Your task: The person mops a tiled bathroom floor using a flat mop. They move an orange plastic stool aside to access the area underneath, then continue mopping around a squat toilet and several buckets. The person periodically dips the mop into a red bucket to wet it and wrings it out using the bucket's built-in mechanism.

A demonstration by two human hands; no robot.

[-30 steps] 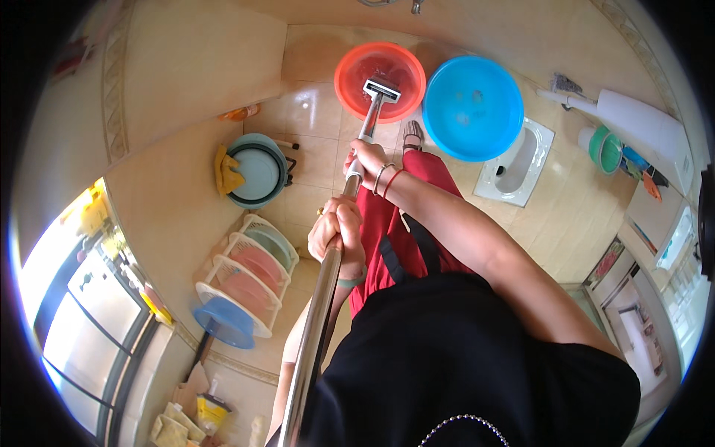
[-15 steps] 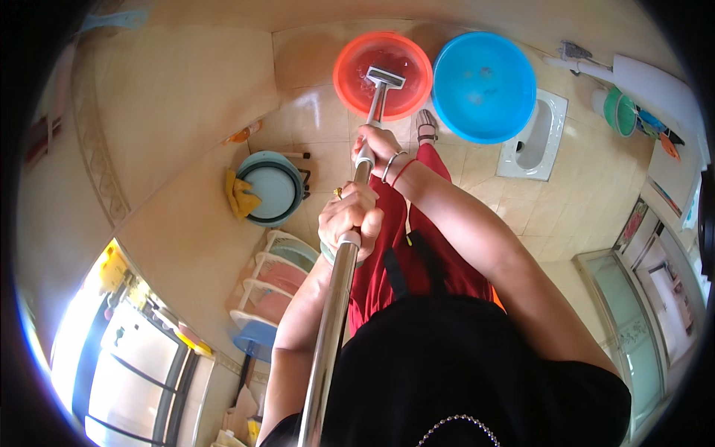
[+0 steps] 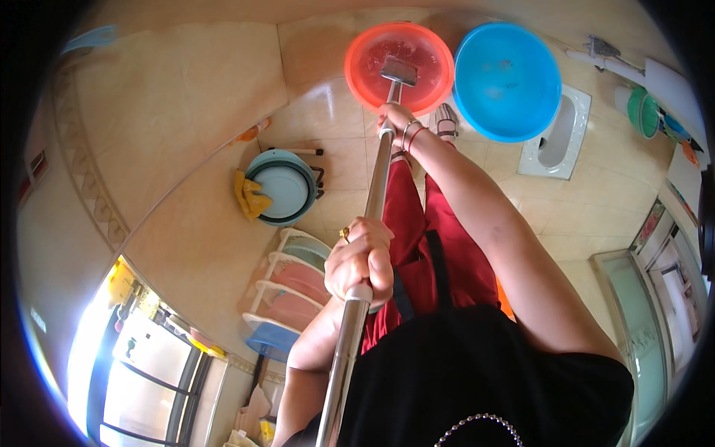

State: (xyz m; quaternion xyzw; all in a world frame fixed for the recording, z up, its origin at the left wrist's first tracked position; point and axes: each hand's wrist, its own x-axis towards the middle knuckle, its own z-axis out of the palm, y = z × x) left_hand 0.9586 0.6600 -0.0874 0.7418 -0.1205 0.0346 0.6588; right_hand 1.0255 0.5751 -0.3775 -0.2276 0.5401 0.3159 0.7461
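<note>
1. Left hand [image 3: 361, 261]: fist wrapped round the upper part of the metal mop pole [image 3: 370, 223], ring on one finger.
2. Right hand [image 3: 395, 121]: closed round the same pole lower down, near the head; bangles on the wrist.
3. Pole runs steeply from the person's chest down to the floor [image 3: 335, 156]. Mop head [image 3: 400, 71] sits inside the red basin [image 3: 399, 67], roughly centre; can't tell whether it touches the bottom.
4. Red basin stands on the tiled floor by the far wall, touching or just beside the blue basin [image 3: 507, 80] on its right.
5. A sandalled foot [image 3: 445, 123] is just short of both basins.
6. Squat toilet pan [image 3: 555, 138] is set in the floor right of the blue basin.
7. Left of the person: a pale blue basin on a stand [image 3: 283, 186] with a yellow cloth [image 3: 249, 195] hung over its rim.
8. Nearer along the left wall: a rack of stacked basins [image 3: 287, 298], pale green, pink and blue.
</note>
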